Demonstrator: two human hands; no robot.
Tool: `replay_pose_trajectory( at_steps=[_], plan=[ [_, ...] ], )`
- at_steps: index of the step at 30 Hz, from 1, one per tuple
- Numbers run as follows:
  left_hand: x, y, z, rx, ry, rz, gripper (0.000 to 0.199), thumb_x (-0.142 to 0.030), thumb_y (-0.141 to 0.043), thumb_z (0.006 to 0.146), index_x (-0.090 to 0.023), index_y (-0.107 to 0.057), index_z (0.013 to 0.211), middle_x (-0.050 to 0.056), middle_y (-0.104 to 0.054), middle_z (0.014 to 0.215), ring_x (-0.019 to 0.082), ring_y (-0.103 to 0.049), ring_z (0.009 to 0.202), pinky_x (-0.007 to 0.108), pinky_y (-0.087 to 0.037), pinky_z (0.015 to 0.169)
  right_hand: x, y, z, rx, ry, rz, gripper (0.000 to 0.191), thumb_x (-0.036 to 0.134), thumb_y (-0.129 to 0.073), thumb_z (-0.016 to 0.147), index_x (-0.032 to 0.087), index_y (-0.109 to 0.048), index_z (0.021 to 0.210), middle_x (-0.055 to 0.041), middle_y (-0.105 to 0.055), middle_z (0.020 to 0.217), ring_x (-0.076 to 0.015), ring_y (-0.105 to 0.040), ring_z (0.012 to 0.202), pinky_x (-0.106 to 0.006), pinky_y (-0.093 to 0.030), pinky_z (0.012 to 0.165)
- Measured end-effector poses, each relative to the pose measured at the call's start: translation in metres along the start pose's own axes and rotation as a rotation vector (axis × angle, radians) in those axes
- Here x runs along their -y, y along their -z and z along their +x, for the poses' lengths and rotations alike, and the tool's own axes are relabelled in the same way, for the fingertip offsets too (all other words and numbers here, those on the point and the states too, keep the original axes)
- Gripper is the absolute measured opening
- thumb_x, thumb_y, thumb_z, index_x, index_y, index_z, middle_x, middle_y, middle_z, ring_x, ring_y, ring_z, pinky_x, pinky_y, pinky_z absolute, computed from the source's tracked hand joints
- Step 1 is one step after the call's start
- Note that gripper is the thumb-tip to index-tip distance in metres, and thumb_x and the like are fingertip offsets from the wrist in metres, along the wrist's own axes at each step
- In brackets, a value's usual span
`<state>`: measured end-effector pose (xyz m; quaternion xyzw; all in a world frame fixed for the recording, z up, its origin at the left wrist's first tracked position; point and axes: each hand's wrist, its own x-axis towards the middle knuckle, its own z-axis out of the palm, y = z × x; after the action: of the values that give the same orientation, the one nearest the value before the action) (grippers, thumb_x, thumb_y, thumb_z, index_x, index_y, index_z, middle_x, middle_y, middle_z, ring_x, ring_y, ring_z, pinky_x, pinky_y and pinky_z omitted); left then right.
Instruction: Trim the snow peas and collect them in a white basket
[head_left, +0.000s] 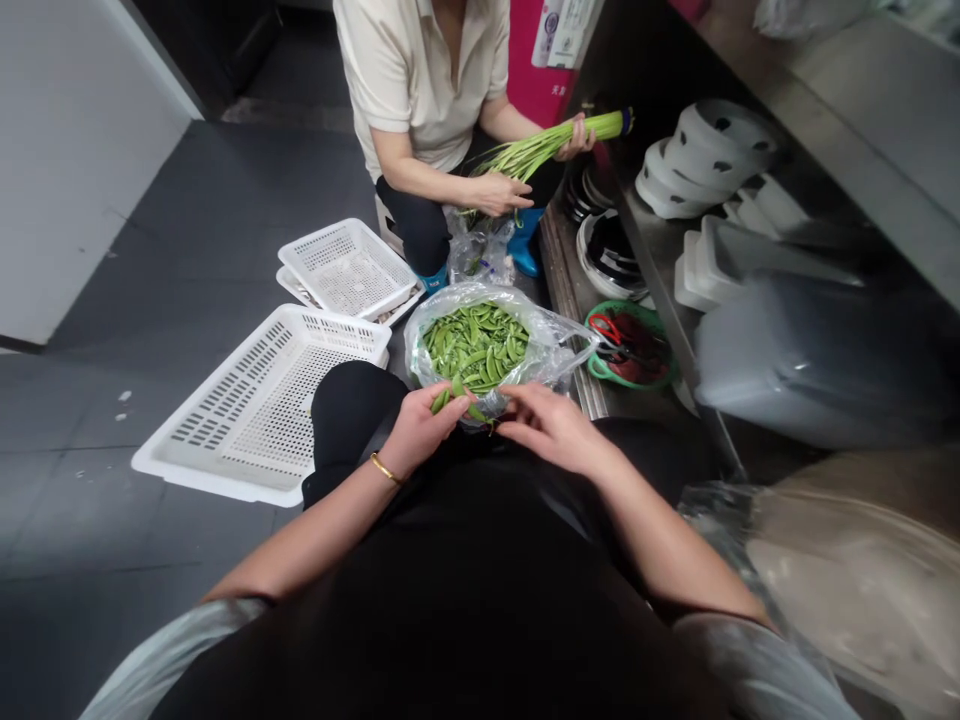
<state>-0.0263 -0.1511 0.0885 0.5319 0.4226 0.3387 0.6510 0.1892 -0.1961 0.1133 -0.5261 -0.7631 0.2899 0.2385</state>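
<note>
My left hand (429,425) is closed around a few green pea pods (471,408), which stick out between thumb and fingers. To its right, my right hand (551,428) reaches toward the same pods, thumb and index finger apart. I make out nothing between them. Just beyond both hands stands a clear plastic bag (551,345), its mouth spread wide. Flat pea pods (476,345) fill it in a heap. The front rim of the bag is partly hidden behind my fingers.
A white perforated basket (202,465) lies on the floor at left, smaller stacked baskets (349,265) behind it. Opposite, a person (420,90) holds a bunch of long green stems (540,150). At right are a green basket with red-handled scissors (606,328) and a shelf of containers (712,160).
</note>
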Motion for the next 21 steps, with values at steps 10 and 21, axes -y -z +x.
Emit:
replay_pose_trajectory(
  at_steps=[10,21],
  plan=[
    [-0.001,-0.001,-0.006,0.174,0.026,0.018,0.025,-0.036,-0.074,0.067,-0.012,-0.064,0.068,0.001,-0.058,0.059,0.009,-0.045,0.052,0.021,-0.033,0.05,0.019,-0.018,0.009,-0.24,0.119,0.158,0.033,0.029,-0.042,0.095,0.018,-0.054,0.066,-0.0001,-0.05,0.06,-0.0126,-0.048,0.06,-0.025,-0.04,0.06],
    [0.004,0.002,0.002,-0.104,0.077,-0.287,0.031,-0.038,-0.07,0.072,-0.014,-0.053,0.064,-0.007,-0.041,0.044,0.002,-0.026,0.037,0.018,-0.019,0.04,0.005,-0.005,-0.003,-0.151,0.125,-0.032,0.029,0.03,-0.042,0.095,0.017,-0.062,0.079,-0.0048,-0.059,0.071,-0.0151,-0.055,0.068,-0.026,-0.044,0.065]
  ],
)
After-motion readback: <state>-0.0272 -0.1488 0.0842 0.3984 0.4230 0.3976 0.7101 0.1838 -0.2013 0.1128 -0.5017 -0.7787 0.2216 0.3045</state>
